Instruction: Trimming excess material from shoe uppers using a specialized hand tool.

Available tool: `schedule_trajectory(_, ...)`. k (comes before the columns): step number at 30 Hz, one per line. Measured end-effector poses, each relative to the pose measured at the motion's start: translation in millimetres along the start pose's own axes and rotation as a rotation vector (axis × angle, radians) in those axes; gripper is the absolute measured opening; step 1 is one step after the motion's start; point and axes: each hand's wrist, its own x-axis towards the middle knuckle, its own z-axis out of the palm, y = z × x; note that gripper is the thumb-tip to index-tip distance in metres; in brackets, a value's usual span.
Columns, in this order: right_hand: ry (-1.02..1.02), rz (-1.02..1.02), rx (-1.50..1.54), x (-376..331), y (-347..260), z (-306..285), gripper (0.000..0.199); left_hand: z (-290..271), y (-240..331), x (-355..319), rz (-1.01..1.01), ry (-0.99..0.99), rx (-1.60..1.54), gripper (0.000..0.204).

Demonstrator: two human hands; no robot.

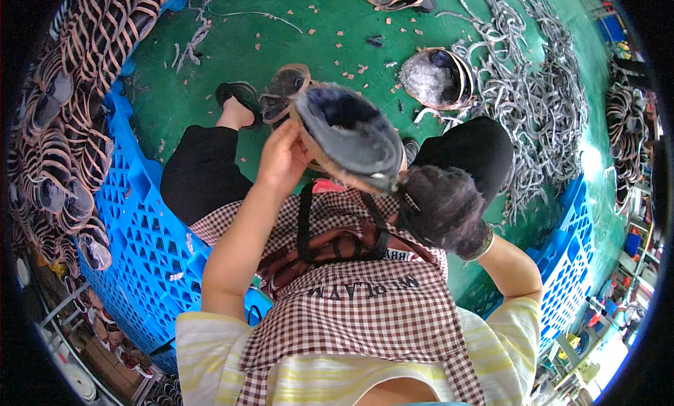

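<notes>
A bowl-shaped, fur-lined shoe upper [361, 149], grey and fuzzy inside with a tan edge, is held up in front of my lap. My bare left hand [284, 153] is closed on its left rim, thumb and fingers pinching the edge. My right hand [446, 209], in a dark, fuzz-covered glove, is closed at the piece's right end. A thin pointed bit shows by its fingers, but what it holds is hidden. Just beyond the held piece, a similar upper [284, 86] lies on the floor by my left foot. My lap is covered by a checked apron [358, 300].
Another fur-lined upper [435, 79] lies on the green floor, beside a large heap of grey fuzzy trimmed strips [540, 90]. Stacked uppers [63, 146] line the left side behind a blue plastic pallet [140, 223]. A second blue pallet [569, 272] stands at the right.
</notes>
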Motion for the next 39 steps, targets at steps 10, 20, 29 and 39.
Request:
schedule_trajectory(10,0.223,-0.124,0.244,5.1,16.4,-16.7,0.057,29.4,55.3,-20.5,0.161,-0.361,0.149,0.026)
schedule_trajectory(20,0.328,-0.123,0.130,16.6,10.5,-21.1,0.052,52.4,52.6,-36.4,0.202,-0.353,0.263,0.017)
schedule_trajectory(29,0.428,-0.149,0.007,29.0,0.6,-37.5,0.041,58.4,52.3,-48.1,0.281,-0.393,0.638,0.011)
schedule_trajectory(39,0.467,-0.110,0.069,39.4,-5.3,-35.7,0.044,68.1,48.5,-51.0,0.559,-0.405,0.891,0.008)
